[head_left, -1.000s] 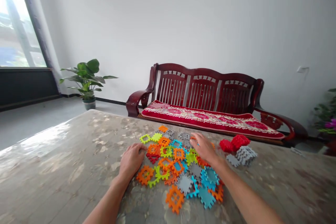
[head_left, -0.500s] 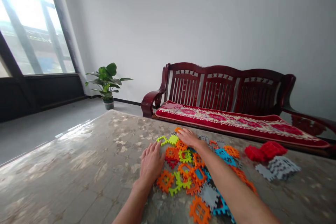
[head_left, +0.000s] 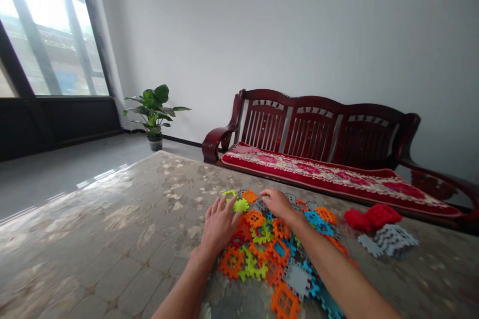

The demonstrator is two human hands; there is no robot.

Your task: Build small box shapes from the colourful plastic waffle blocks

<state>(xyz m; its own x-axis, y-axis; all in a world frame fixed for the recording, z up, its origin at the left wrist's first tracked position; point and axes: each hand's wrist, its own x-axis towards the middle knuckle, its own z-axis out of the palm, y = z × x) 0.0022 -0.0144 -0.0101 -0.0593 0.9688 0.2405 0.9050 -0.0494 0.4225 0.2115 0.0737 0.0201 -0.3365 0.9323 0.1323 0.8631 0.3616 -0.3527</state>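
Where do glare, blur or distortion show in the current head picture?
Head view: the window is washed out, with glare along the left edge of the table; head view: the red pieces look slightly soft, and the bench seems stretched rightward.

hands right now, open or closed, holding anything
Left hand: open, fingers spread beside the lime-green piece, no grip visible.
Right hand: fingers by the grey pieces; whether it holds one cannot be told.
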